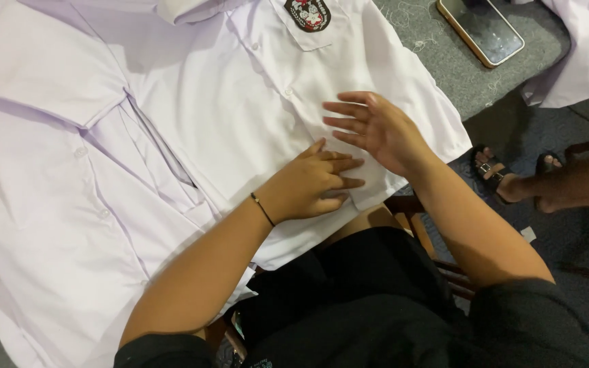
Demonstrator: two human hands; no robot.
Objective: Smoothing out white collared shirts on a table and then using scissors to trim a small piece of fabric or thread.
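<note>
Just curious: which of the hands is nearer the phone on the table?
The right hand. It lies flat on the white shirt, below-left of the phone; the left hand rests lower and farther away.

I read this as a small garment workroom, a tailoring or uniform-finishing spot. White uniform shirts (172, 123) lie in layers under my fingers, one with an embroidered badge (307, 13) above my fingertips. Beyond them, loose thread scraps litter a grey felt-like table cover (444, 68), where a phone (479, 28) lies. Right of my fingers, another person's sandalled feet (512, 180) rest on the floor
</note>
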